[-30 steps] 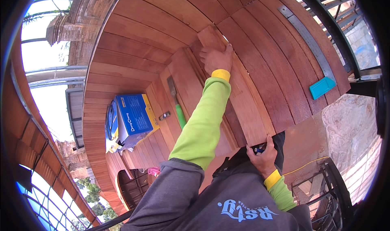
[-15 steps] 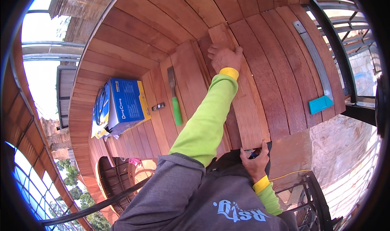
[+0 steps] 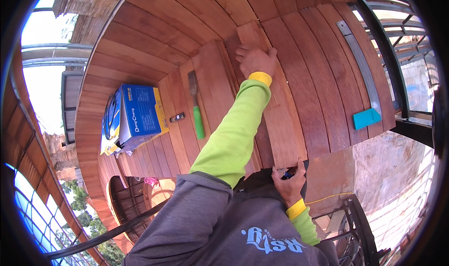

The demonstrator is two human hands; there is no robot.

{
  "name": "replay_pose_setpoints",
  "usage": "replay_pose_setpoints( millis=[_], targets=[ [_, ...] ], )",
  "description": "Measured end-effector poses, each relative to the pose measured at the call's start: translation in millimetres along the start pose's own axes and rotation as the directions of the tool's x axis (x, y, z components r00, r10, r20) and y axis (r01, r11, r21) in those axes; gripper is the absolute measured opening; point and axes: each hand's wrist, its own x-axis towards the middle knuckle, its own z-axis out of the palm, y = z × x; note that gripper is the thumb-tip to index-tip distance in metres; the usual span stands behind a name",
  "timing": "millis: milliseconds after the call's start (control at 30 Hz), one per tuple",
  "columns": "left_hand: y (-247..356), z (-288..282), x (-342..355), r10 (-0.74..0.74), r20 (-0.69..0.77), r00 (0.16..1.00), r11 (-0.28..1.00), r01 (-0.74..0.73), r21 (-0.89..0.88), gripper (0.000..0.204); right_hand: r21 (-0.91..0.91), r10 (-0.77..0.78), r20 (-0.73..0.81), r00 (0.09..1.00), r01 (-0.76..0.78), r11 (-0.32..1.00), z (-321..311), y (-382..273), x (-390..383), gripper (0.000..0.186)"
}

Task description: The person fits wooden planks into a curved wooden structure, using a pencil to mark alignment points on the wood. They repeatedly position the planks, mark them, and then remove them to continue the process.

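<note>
A loose wooden plank [image 3: 284, 121] lies lengthwise on the boarded wooden surface, pointing away from me. Reaching out along it, my left hand [image 3: 256, 62] is laid across its far part, fingers bent over the left edge and thumb by the right. At the plank's near end, my right hand [image 3: 289, 184] has its thumb and a finger against the two end corners. A small dark and blue object [image 3: 288, 175] shows between those fingers; I cannot make out its kind. Left of my forearm lies a chisel [image 3: 197, 118] with a green handle.
A try square [image 3: 367, 119] with a teal handle and metal blade lies at the right. Left are a blue and yellow box [image 3: 140, 111] with papers and a small dark object [image 3: 177, 117]. Curved boards [image 3: 154, 37] rise behind; a black metal frame [image 3: 386, 55] borders the right side.
The whole view has shifted slightly, moving the scene a little left and up. Both hands keep their places on the plank, with no clear change of grip.
</note>
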Motion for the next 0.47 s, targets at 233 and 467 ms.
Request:
replay_pose_setpoints(
  millis=[233,467],
  targets=[
    [2,1,0,0.021,0.023,1.000,1.000,-0.021,0.009,0.078,-0.012,0.039,0.013,0.999,-0.038,0.999,-1,-1,3,0.080],
    [5,3,-7,0.034,0.051,0.998,0.998,-0.037,0.047,0.080,-0.036,0.018,-0.029,0.999,-0.019,0.999,-2,-1,-6,0.080]
  ],
)
